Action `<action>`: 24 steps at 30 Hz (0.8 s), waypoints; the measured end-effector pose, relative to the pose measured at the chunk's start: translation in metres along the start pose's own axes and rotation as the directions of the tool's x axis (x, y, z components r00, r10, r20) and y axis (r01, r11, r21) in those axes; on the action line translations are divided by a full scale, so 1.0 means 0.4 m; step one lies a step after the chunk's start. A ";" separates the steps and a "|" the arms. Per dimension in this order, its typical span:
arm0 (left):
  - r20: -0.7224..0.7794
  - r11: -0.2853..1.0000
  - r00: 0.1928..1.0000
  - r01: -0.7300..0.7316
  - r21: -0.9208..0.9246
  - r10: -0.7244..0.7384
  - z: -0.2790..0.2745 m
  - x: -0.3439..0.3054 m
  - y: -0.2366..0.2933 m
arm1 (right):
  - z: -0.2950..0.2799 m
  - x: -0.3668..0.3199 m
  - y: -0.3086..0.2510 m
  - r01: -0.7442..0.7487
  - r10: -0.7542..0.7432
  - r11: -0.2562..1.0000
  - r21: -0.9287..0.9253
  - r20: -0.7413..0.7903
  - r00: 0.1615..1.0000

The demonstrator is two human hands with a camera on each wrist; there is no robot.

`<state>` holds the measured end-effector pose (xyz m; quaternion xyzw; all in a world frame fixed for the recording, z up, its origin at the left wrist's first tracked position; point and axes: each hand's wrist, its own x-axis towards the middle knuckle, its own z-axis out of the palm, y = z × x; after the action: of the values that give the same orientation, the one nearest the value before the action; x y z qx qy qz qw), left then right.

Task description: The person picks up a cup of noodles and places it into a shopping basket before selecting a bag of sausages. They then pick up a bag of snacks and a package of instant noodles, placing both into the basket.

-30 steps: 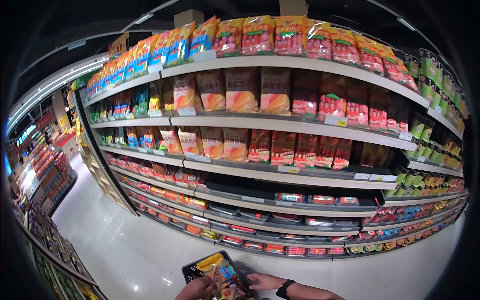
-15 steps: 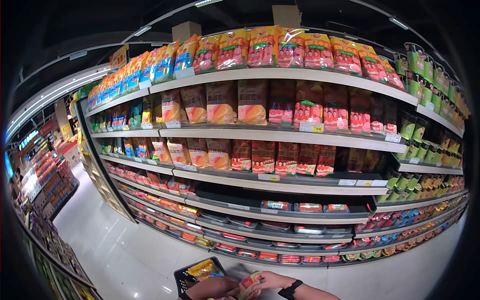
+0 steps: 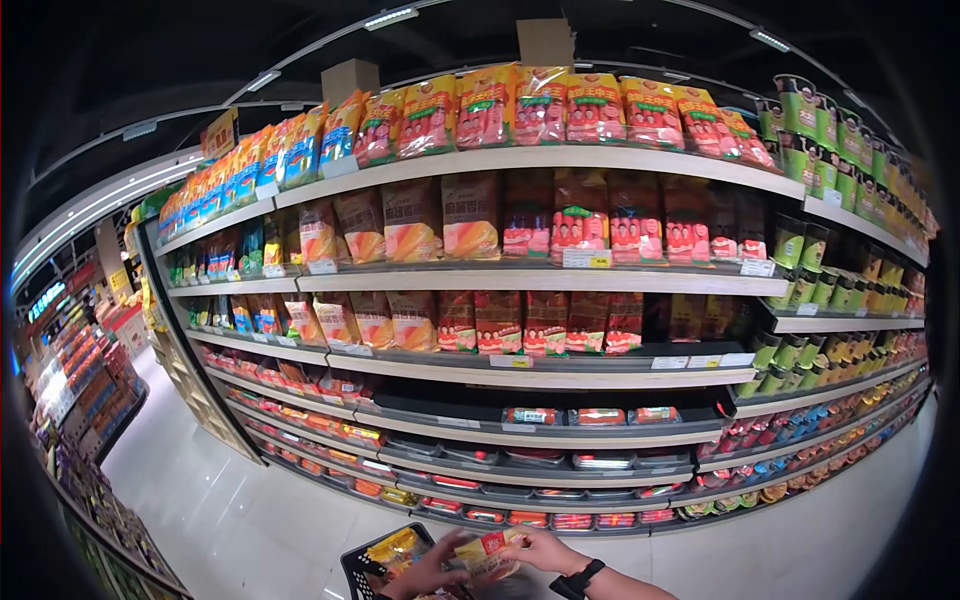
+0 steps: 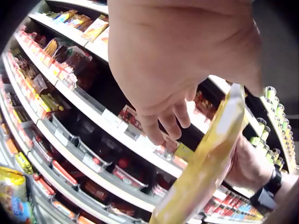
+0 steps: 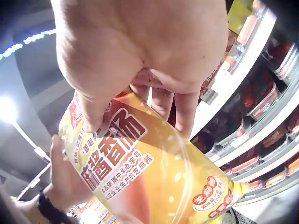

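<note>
At the bottom of the head view both hands hold one yellow and orange sausage packet (image 3: 483, 553) just above a black shopping basket (image 3: 368, 562). My right hand (image 3: 540, 548) grips its right side. In the right wrist view the thumb presses the printed front of the packet (image 5: 154, 172) and the fingers lie behind it. My left hand (image 3: 430, 572) takes the left edge, and in the left wrist view the packet (image 4: 205, 168) shows edge-on between thumb and fingers. A black band sits on each wrist.
A long supermarket shelf unit (image 3: 540, 160) faces me, stocked with sausage bags above and trays of red packs (image 3: 590, 416) on lower shelves. Green cups (image 3: 830, 120) fill the right end. The basket holds other snack bags (image 3: 395, 547). A glossy aisle floor (image 3: 230, 500) runs left.
The packet has come up out of the basket; a second ago my left hand was down among the bags there. Now both hands hold it higher. The view has tilted slightly.
</note>
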<state>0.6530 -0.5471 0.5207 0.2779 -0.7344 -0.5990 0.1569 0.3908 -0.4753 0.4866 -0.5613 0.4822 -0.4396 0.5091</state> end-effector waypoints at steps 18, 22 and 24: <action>-0.316 0.988 0.948 -0.077 -0.133 0.031 0.120 0.000 -0.050 | 0.040 -0.017 -0.064 -0.007 0.008 1.000 -0.008 0.174 0.985; -0.273 0.981 0.951 -0.101 0.168 0.145 0.124 -0.002 -0.079 | 0.035 -0.026 -0.083 0.005 0.017 0.992 -0.129 0.172 0.985; -0.276 0.987 0.950 -0.117 0.106 0.143 0.134 -0.004 -0.081 | 0.032 -0.026 -0.072 -0.006 0.041 0.987 -0.164 0.217 0.975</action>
<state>0.6314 -0.5077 0.4772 0.3183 -0.7470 -0.5083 0.2869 0.4046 -0.4628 0.5140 -0.6402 0.4637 -0.3281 0.5172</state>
